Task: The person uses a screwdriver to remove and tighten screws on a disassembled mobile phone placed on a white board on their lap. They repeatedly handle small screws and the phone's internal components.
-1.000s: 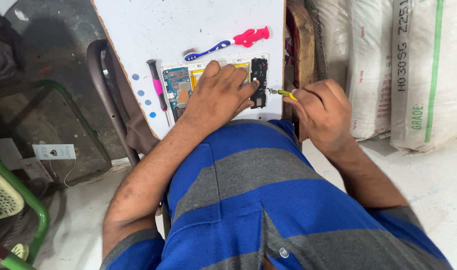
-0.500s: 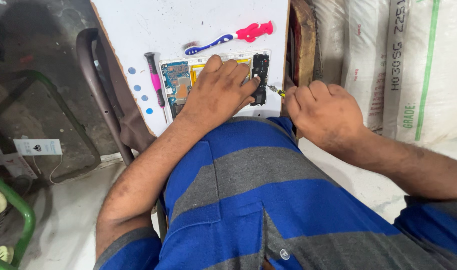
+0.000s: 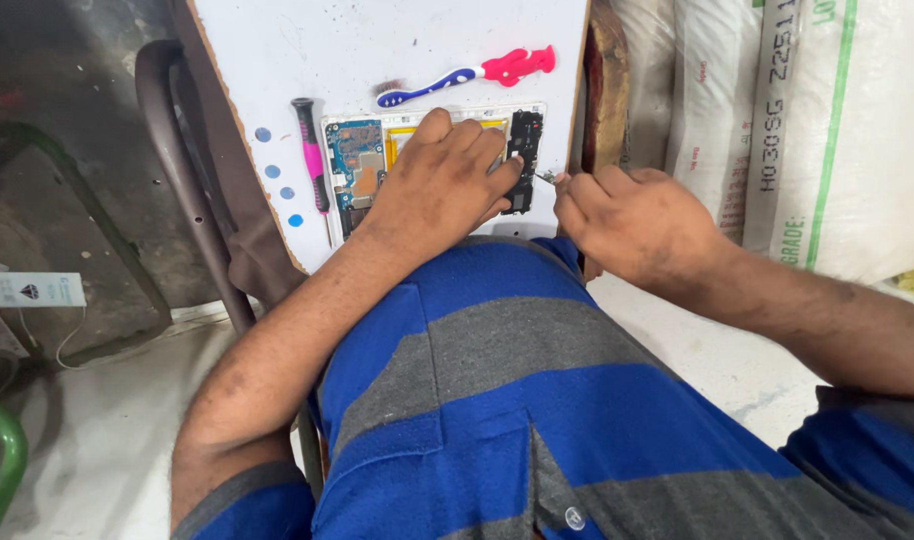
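An opened phone (image 3: 354, 160) with a bare blue circuit board and a dark strip lies on a white board (image 3: 307, 50). My left hand (image 3: 445, 178) rests flat on the phone, pressing it down, with the fingertips near its right edge. My right hand (image 3: 629, 218) is closed on a thin metal tool (image 3: 547, 178) whose tip points at the phone's right edge. Most of the tool is hidden inside the fist.
A pink-handled screwdriver (image 3: 310, 152) lies left of the phone, and a pink and blue toothbrush (image 3: 469, 72) lies above it. Small blue dots (image 3: 280, 170) mark the board's left side. White sacks (image 3: 827, 120) stand at the right. A chair frame (image 3: 182, 170) is at the left.
The view has shifted and come closer. My right hand has moved down and left towards the phone's edge, and its yellow-green grip is now hidden. My left hand stays on the phone.
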